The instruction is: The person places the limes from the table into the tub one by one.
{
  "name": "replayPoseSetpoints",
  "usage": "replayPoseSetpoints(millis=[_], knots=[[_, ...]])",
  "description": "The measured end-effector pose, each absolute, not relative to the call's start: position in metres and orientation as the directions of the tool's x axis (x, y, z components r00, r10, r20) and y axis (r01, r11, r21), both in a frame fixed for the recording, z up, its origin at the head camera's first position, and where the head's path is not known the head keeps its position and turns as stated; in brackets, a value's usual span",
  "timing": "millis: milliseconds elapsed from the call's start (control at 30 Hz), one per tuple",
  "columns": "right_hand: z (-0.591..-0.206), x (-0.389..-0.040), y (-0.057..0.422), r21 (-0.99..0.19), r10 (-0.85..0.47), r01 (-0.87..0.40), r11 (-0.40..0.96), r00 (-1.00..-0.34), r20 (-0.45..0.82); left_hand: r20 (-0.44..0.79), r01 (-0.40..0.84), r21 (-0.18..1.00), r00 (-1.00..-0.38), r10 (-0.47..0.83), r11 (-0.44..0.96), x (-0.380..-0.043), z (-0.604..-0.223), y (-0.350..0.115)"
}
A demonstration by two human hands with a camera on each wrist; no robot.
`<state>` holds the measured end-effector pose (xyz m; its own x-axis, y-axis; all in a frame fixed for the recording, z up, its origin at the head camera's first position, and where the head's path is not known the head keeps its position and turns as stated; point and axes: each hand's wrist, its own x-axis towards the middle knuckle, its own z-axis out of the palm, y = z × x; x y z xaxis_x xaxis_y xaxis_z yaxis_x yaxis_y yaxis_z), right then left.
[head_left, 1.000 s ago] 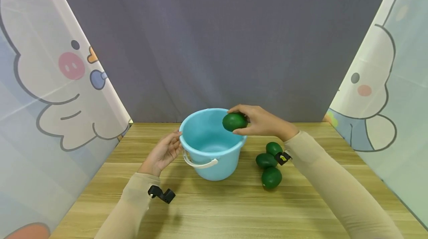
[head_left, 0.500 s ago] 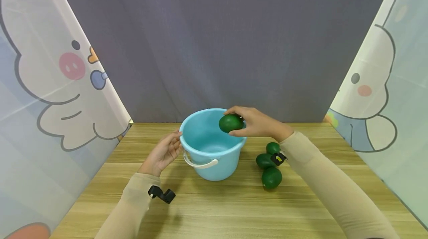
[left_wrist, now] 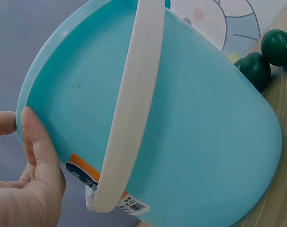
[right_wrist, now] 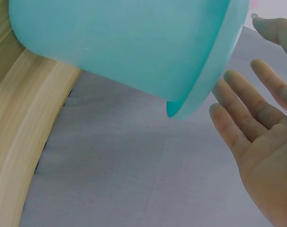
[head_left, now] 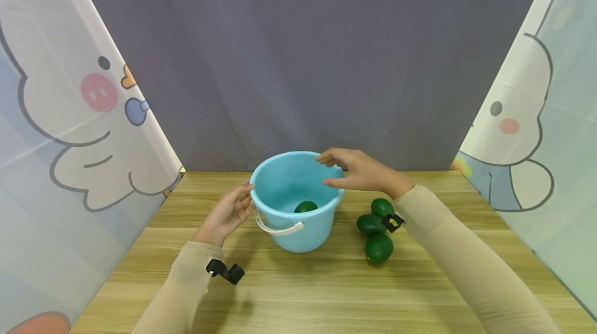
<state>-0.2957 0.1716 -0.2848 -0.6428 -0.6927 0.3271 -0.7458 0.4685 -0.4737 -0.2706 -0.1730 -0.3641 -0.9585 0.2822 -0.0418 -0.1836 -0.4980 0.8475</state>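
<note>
A light-blue bucket (head_left: 303, 230) stands upright on the wooden table, its white handle (head_left: 280, 229) hanging down the front. My left hand (head_left: 227, 213) pinches the bucket's left rim; in the left wrist view its thumb (left_wrist: 37, 132) lies on the outer side. Above the right part of the bucket's mouth, my right hand (head_left: 356, 169) is spread with nothing in it. One dark green avocado (head_left: 306, 206) lies inside the bucket, its lower part hidden by the near wall. Three more avocados (head_left: 379, 248) lie in a cluster on the table, right of the bucket.
The wooden table (head_left: 298, 297) ends at a grey curtain (head_left: 298, 64) behind the bucket. Cartoon-printed cloths hang at left and right. A black wrist camera (head_left: 393, 222) on the right sleeve partly covers the avocado cluster.
My right hand has let go of the avocado, which dropped into the bucket, and its fingers have opened. My left hand stays at the rim.
</note>
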Motion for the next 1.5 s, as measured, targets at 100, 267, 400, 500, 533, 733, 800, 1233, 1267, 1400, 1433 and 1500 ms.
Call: replayPoseSetpoints(millis=[100, 267, 400, 500, 533, 733, 800, 1233, 1267, 1400, 1433, 1500], knots=[[-0.284, -0.293, 0.173, -0.476, -0.690, -0.745, 0.468, -0.644, 0.329, -0.038, -0.182, 0.845, -0.958, 0.283, -0.502, -0.271, -0.364, -0.173], [-0.283, -0.290, 0.178, -0.485, -0.687, -0.746, 0.457, -0.642, 0.340, -0.034, -0.180, 0.844, -0.958, 0.284, -0.505, -0.270, -0.364, -0.174], [-0.285, -0.290, 0.182, -0.498, -0.683, -0.748, 0.440, -0.638, 0.355, -0.033, -0.179, 0.844, -0.958, 0.284, -0.506, -0.270, -0.364, -0.174], [-0.286, -0.290, 0.186, -0.489, -0.679, -0.753, 0.441, -0.636, 0.367, -0.031, -0.179, 0.844, -0.957, 0.288, -0.506, -0.271, -0.364, -0.174], [-0.287, -0.290, 0.187, -0.481, -0.678, -0.757, 0.442, -0.633, 0.373, -0.029, -0.179, 0.844, -0.957, 0.289, -0.506, -0.271, -0.364, -0.174], [-0.290, -0.288, 0.195, -0.435, -0.668, -0.777, 0.455, -0.621, 0.411, -0.024, -0.180, 0.841, -0.955, 0.297, -0.511, -0.271, -0.364, -0.174], [-0.290, -0.287, 0.198, -0.423, -0.664, -0.780, 0.460, -0.619, 0.419, -0.022, -0.179, 0.840, -0.954, 0.298, -0.511, -0.271, -0.364, -0.174], [-0.291, -0.282, 0.213, -0.367, -0.646, -0.786, 0.497, -0.618, 0.449, -0.028, -0.181, 0.843, -0.956, 0.293, -0.506, -0.271, -0.365, -0.174], [-0.291, -0.282, 0.215, -0.365, -0.644, -0.784, 0.503, -0.621, 0.447, -0.028, -0.180, 0.843, -0.956, 0.293, -0.507, -0.271, -0.365, -0.174], [-0.293, -0.280, 0.221, -0.371, -0.627, -0.765, 0.527, -0.644, 0.437, -0.026, -0.179, 0.843, -0.955, 0.294, -0.508, -0.271, -0.365, -0.174], [-0.294, -0.280, 0.223, -0.374, -0.623, -0.760, 0.532, -0.650, 0.434, -0.026, -0.179, 0.843, -0.955, 0.294, -0.507, -0.271, -0.365, -0.174], [-0.295, -0.280, 0.226, -0.381, -0.614, -0.749, 0.542, -0.662, 0.429, -0.027, -0.179, 0.844, -0.955, 0.294, -0.506, -0.271, -0.365, -0.174]])
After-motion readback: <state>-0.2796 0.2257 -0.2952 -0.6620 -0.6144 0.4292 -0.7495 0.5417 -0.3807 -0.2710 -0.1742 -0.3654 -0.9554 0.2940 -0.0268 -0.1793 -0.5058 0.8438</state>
